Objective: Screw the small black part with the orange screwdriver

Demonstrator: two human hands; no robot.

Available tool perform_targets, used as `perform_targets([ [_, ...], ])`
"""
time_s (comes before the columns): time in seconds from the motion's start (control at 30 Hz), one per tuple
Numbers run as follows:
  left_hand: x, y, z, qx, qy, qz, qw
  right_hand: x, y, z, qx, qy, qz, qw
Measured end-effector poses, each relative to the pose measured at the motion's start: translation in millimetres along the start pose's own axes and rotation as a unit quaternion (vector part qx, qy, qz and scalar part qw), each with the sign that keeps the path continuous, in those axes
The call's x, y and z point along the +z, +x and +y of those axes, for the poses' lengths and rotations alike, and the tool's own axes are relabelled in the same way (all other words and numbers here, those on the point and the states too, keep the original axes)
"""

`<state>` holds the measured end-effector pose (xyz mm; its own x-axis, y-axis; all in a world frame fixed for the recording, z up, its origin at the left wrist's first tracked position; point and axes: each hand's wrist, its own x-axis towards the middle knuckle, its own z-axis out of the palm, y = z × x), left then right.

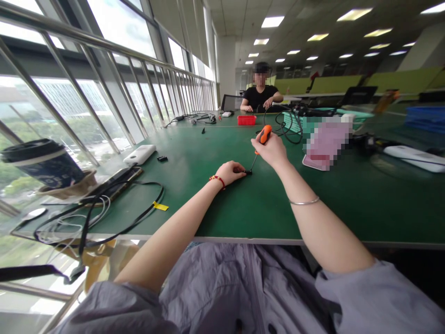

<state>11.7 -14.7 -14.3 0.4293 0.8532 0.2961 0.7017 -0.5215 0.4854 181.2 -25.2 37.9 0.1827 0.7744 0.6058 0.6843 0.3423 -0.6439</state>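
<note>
My right hand (pixel 273 149) is closed round the orange handle of a screwdriver (pixel 264 135), held tilted so its thin shaft runs down and left to the green table (pixel 222 204). The tip meets a small black part (pixel 247 172) lying on the table. My left hand (pixel 230 172) is curled with its fingers pinching that black part from the left. The part is too small to make out in detail. A red bracelet is on my left wrist and a silver bangle on my right forearm.
A paper cup (pixel 41 163), white power bank (pixel 139 154), phone and black cables (pixel 104 208) lie at the left. A red tray (pixel 246 120), a green basket (pixel 295 121) and cables sit further back. Another person (pixel 262 95) sits at the far end. Window railing runs along the left.
</note>
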Motion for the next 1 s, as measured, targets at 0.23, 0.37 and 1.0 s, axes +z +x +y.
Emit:
perform_targets([
  [0.23,-0.7,-0.9,0.8,0.000,-0.003,0.001,1.000,-0.3,-0.6,-2.4,-0.032,0.025,-0.022,0.999],
  [0.37,-1.2,-0.7,1.1,0.001,-0.001,-0.002,1.000,-3.6,-2.9,-6.1,-0.013,-0.016,-0.020,1.000],
  [1.0,-0.7,-0.9,1.3,-0.005,-0.006,0.000,1.000,-3.1,-3.4,-7.3,-0.031,-0.001,0.016,0.999],
])
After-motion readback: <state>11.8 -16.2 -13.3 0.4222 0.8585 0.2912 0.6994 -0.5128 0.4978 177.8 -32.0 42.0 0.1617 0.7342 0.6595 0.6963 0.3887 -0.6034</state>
